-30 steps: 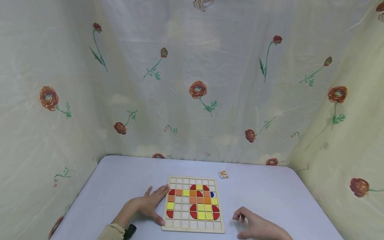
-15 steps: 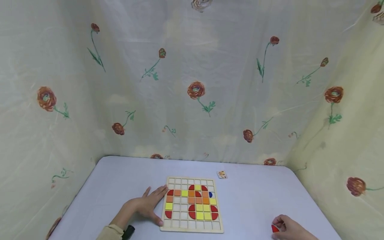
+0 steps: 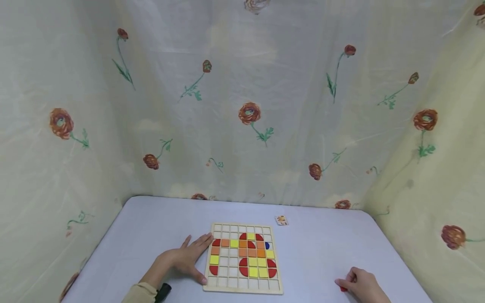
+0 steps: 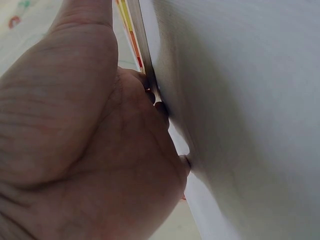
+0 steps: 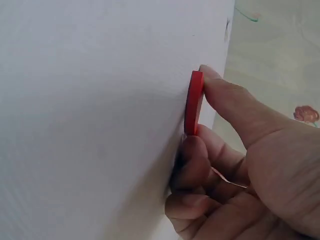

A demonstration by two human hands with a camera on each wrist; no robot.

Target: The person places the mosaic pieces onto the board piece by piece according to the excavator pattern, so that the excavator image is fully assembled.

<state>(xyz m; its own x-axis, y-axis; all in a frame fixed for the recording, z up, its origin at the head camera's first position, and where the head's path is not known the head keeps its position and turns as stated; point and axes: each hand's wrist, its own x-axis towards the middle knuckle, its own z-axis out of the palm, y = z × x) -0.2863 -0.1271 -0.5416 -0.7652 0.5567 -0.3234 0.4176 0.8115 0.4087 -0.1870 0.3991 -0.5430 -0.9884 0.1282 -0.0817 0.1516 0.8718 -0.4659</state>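
Note:
My left hand (image 3: 187,257) lies spread along the left edge of the wooden grid board (image 3: 242,290), its fingertips and thumb touching the frame. In the left wrist view, the palm (image 4: 115,150) hides most of the board. Red, yellow and orange tiles fill part of the grid, including a yellow tile (image 3: 253,272) and a red rounded tile (image 3: 272,272). Well to the right of the board, my right hand (image 3: 363,285) pinches a small red tile (image 5: 194,102) between thumb and fingers, low over the white table. The tile stands on edge; its full outline is hidden.
A small picture card (image 3: 281,220) lies behind the board's right corner. On the board's right side sits a blue half-round tile (image 3: 267,245). Flower-printed curtains (image 3: 227,139) enclose the white table (image 3: 318,235) at the back and sides.
My right hand has gone from beside the board, fingers bent without a tile, to the far right, where it took hold of the red tile. The left hand stays on the board.

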